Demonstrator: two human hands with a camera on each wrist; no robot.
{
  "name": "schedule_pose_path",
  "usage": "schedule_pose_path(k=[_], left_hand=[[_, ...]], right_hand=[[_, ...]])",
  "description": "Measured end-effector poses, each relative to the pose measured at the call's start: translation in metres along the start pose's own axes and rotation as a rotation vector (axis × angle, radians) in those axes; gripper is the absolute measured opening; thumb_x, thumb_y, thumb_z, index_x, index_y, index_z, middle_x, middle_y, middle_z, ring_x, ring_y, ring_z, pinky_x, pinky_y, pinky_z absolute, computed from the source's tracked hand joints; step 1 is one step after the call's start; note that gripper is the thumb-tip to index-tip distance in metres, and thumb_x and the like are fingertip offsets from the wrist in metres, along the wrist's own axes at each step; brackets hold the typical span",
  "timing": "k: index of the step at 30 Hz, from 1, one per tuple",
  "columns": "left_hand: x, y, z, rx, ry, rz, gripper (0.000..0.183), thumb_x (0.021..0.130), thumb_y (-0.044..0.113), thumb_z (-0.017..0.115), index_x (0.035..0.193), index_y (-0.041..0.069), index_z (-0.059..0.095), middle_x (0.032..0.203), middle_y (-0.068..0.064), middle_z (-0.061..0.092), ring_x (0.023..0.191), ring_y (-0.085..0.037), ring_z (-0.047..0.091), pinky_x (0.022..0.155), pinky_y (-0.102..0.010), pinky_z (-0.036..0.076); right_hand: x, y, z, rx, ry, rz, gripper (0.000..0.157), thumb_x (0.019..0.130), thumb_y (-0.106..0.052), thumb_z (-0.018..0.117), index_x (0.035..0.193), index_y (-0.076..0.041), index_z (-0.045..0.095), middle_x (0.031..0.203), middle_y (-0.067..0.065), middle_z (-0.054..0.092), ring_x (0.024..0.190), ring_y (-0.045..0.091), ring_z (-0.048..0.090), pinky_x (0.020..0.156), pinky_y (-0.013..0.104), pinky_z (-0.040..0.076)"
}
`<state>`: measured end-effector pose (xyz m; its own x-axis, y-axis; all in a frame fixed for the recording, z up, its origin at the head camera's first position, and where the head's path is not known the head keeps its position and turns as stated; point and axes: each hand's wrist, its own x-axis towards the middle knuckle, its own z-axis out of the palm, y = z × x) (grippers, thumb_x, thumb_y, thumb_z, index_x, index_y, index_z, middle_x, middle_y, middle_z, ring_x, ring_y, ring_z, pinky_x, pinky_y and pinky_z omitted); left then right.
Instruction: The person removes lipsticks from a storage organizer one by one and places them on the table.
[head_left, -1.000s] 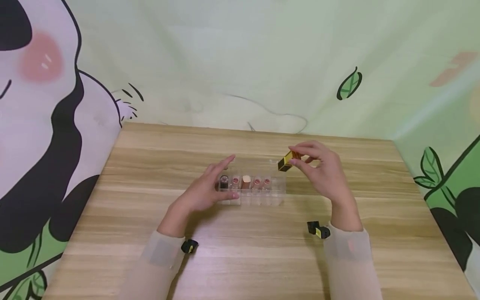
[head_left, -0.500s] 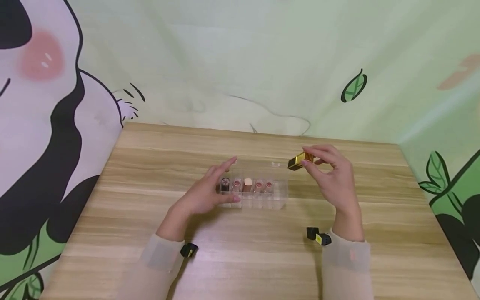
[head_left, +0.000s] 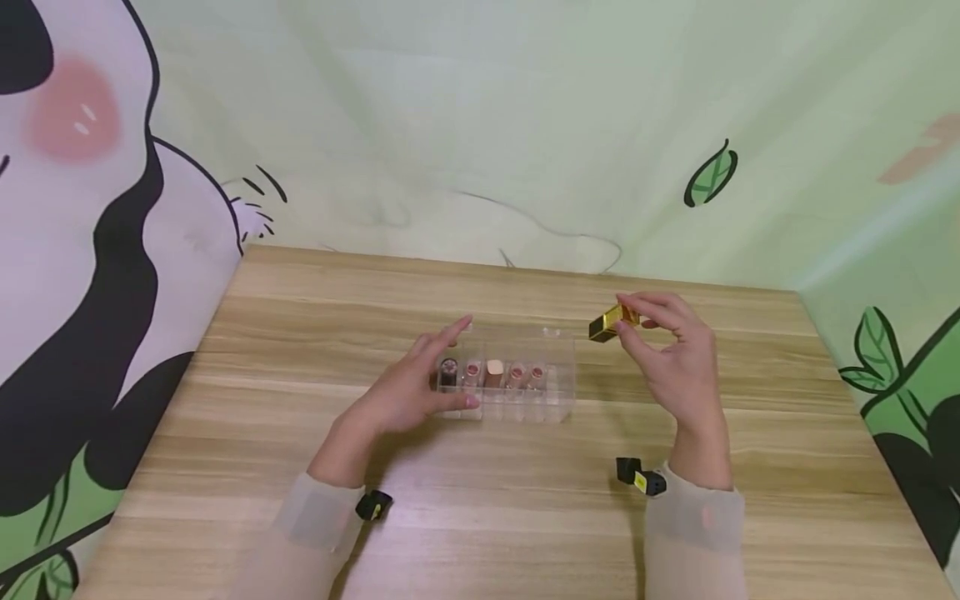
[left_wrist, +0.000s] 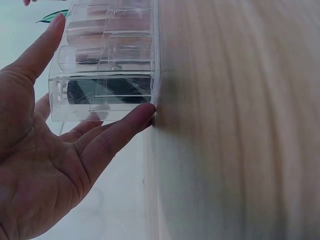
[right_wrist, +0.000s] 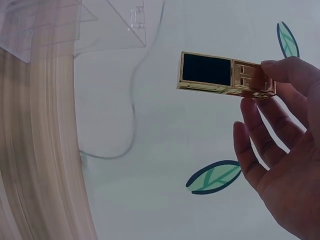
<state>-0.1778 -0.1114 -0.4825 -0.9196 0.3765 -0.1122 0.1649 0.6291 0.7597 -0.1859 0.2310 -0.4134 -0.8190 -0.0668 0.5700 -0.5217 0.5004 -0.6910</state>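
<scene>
A clear plastic lipstick organizer [head_left: 558,407] stands on the table, its transparent lid raised at the back. My left hand [head_left: 405,385] holds the organizer's left end, thumb at the front and fingers behind. Inside it is a row of several lipsticks: a black one [left_wrist: 107,91] at the left end, a square peach-topped lipstick [head_left: 494,372], and clear ones with reddish ends [head_left: 517,377]. To the right, above the table, my right hand [head_left: 681,362] pinches a gold lipstick [right_wrist: 206,70] with a black panel between thumb and fingertips. It is tilted, black end toward the organizer.
The wooden table [head_left: 480,517] runs back to a pale green wall cloth [head_left: 420,125] printed with a panda and leaves. A small black camera sits on each wrist, the left camera [head_left: 373,505] and the right camera [head_left: 640,477].
My right hand has moved right and slightly toward me with the gold lipstick, away from the organizer's right end. The left hand stays on the organizer; the view has shifted slightly.
</scene>
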Motion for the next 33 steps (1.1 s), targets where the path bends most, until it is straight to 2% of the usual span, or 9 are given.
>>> schedule_pose_path(k=[9, 21, 33], left_hand=[[0.001, -0.002, 0.001, 0.009, 0.002, 0.005, 0.107, 0.082, 0.058, 0.082, 0.153, 0.069, 0.003, 0.162, -0.005, 0.035, 0.125, -0.042, 0.062, 0.102, -0.068, 0.050], [0.000, -0.002, -0.003, 0.014, 0.008, 0.005, 0.107, 0.083, 0.055, 0.082, 0.153, 0.069, 0.003, 0.162, -0.005, 0.036, 0.125, -0.040, 0.062, 0.098, -0.067, 0.053], [0.002, -0.001, 0.001, -0.004, -0.003, 0.012, 0.108, 0.082, 0.055, 0.083, 0.155, 0.067, 0.005, 0.165, -0.006, 0.033, 0.128, -0.041, 0.061, 0.100, -0.068, 0.051]], right_hand=[[-0.002, 0.003, -0.005, -0.035, 0.007, 0.050, 0.029, 0.088, 0.005, 0.077, 0.116, -0.005, 0.079, 0.114, 0.014, 0.073, 0.102, 0.002, 0.061, 0.084, 0.022, 0.045], [-0.002, 0.012, -0.003, -0.115, -0.117, 0.127, 0.029, 0.091, -0.003, 0.077, 0.120, -0.009, 0.079, 0.116, 0.009, 0.073, 0.101, 0.019, 0.063, 0.086, 0.023, 0.047], [-0.005, 0.022, -0.003, -0.152, -0.193, 0.142, 0.031, 0.092, -0.002, 0.076, 0.123, -0.006, 0.076, 0.116, 0.011, 0.073, 0.105, 0.020, 0.065, 0.086, 0.030, 0.053]])
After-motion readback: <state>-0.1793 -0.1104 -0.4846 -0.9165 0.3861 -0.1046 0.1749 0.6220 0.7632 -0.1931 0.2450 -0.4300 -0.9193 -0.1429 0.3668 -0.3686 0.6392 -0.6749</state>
